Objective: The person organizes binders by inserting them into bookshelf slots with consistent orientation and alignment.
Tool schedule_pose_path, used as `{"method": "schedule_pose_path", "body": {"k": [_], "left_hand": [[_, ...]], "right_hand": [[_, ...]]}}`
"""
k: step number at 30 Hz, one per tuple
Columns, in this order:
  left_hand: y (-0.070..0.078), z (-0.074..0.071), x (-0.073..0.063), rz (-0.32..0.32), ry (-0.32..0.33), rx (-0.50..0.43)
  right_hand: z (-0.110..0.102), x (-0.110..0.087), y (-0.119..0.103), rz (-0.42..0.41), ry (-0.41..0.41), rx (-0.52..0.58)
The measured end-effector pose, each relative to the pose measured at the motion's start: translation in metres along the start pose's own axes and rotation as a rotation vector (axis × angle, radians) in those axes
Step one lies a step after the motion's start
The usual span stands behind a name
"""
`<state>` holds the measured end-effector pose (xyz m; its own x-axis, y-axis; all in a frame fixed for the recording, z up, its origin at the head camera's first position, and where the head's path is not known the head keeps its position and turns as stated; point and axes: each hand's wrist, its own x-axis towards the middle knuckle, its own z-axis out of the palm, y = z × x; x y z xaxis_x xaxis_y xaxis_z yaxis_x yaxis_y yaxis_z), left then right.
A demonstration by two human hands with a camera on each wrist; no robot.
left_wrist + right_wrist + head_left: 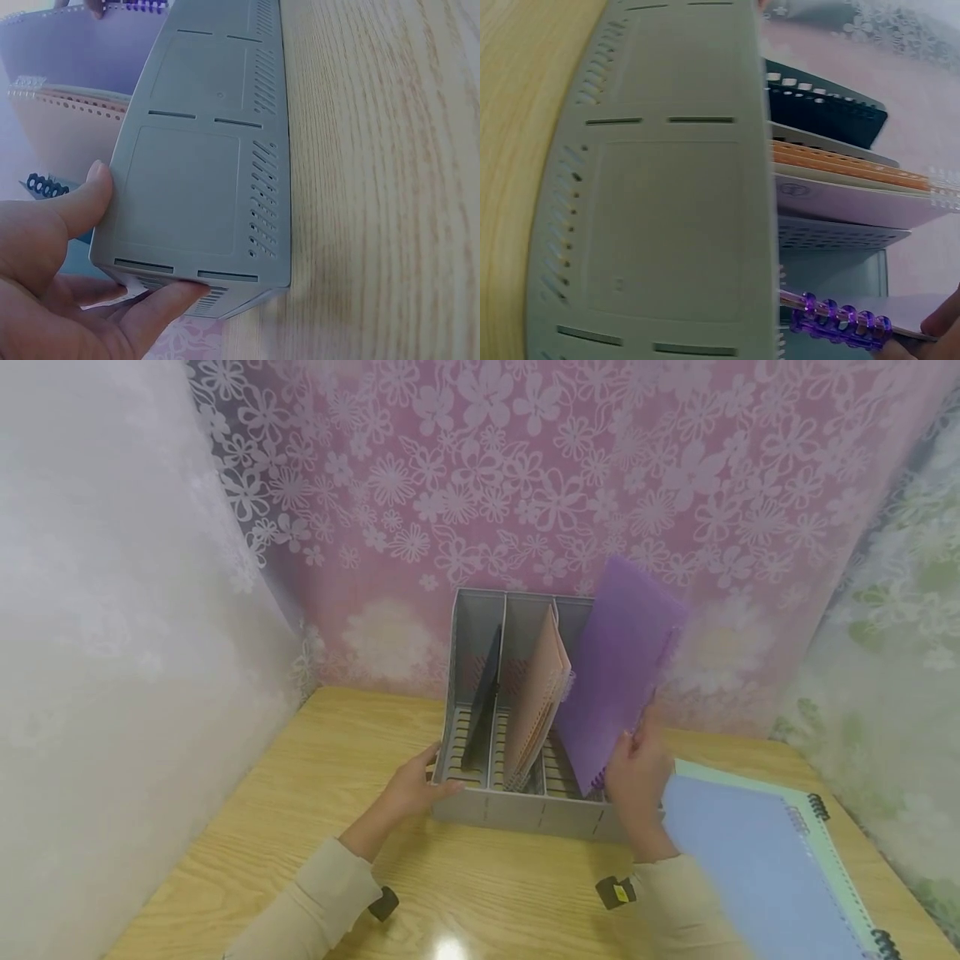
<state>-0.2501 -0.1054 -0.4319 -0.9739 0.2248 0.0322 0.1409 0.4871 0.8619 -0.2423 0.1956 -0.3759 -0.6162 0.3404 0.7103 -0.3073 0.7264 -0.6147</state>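
Note:
A grey file organizer (517, 814) with several upright compartments stands on the table. My left hand (412, 789) grips its front left corner, the thumb over the front edge and the fingers round the side. My right hand (639, 777) pinches a purple spiral notebook (618, 660) by its bound edge. That notebook leans to the right, its lower end inside a right-hand compartment; the purple coil (840, 322) shows in the right wrist view. A pinkish spiral notebook (536, 702) leans in a middle compartment. In the leftmost compartment is a dark spiral notebook (483, 710).
Right of the organizer, a blue spiral notebook (742, 852) lies on top of a mint green one (840, 852) on the wooden table (300, 785). A pink floral curtain (480, 485) hangs behind, with pale fabric on the left (135, 610) and right.

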Motion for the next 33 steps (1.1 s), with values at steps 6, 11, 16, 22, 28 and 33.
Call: {"method": "schedule_pose_path", "body": {"k": [6,11,16,22,28,33], "left_hand": [[0.0,-0.002,-0.002,-0.006,0.004,-0.007],[-0.002,-0.003,-0.001,0.008,0.001,-0.005],[-0.004,0.0,0.0,0.014,-0.003,-0.021],[-0.004,0.001,0.0,-0.004,0.001,-0.037],[-0.002,0.001,-0.001,-0.007,0.006,-0.042],[-0.003,0.001,-0.001,-0.024,0.004,-0.048]], "right_hand": [[0.013,-0.01,0.001,-0.002,0.008,0.006],[0.022,-0.015,0.002,-0.02,0.054,-0.006],[0.027,-0.022,0.003,0.012,0.051,-0.007],[0.034,-0.03,0.011,0.04,0.045,-0.011],[0.038,-0.034,0.013,0.046,0.058,-0.041],[0.04,-0.036,0.013,0.072,0.031,-0.055]]}}
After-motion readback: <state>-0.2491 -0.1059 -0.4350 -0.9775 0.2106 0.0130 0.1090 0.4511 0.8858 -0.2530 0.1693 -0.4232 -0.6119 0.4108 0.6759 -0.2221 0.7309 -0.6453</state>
